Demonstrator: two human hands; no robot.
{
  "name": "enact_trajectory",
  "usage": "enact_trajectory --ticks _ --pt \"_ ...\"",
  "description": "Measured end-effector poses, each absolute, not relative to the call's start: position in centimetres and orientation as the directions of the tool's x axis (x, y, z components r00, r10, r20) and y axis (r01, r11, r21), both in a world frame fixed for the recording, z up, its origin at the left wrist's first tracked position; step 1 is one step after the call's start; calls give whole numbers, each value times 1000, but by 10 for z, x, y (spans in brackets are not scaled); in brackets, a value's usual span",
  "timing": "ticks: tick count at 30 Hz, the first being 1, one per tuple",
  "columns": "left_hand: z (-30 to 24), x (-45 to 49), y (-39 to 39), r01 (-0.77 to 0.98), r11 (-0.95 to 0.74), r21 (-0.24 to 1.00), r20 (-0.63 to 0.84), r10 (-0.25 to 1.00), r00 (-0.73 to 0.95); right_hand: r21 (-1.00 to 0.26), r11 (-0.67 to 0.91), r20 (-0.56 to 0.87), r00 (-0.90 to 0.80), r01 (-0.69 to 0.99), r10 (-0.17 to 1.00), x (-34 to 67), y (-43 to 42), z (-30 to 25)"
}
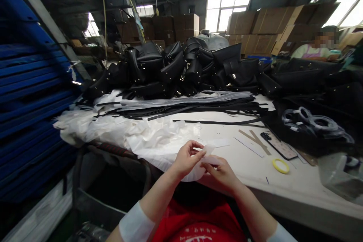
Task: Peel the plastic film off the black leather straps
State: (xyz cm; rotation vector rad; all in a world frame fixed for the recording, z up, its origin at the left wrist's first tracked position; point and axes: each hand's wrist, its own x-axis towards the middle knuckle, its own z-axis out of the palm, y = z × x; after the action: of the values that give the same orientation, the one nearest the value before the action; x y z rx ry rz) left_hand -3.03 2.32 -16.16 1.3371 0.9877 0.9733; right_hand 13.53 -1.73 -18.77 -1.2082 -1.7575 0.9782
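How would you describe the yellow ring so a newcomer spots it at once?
On the white worktable, right of the person's right hand, a phone lies. Just nearer the table edge lies the yellow ring, flat, the only bright yellow thing among black straps and white sheets.

Dim up top, murky among the roof beams. Hard daylight from the tall paned windows [227, 9] at the back and the slanted window [350, 2] far right, both blown out to white. Soft sheen on the heap of black leather bags [184, 68], folds lost in black. Bright and even on the white tabletop [249, 170]. Left hand [185, 159] and right hand [222, 174] sharp, the thin white paper sheet [208, 150] pinched between them nearly washed out. Wide-angle bending at the edges, stacked blue plastic panels [25, 83] bowed at left.
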Motion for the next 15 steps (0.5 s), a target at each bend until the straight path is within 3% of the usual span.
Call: enact_trajectory --ticks 7,15 --pt "-161 -60 13 -17 -174 985 165 896 412 -854 293 181 -283 430 942 128 -12 -183" --pt "-157 -67 11 164 -408 898 269 804 530 -748 317 128 -342 584 931 121 -9 -180"
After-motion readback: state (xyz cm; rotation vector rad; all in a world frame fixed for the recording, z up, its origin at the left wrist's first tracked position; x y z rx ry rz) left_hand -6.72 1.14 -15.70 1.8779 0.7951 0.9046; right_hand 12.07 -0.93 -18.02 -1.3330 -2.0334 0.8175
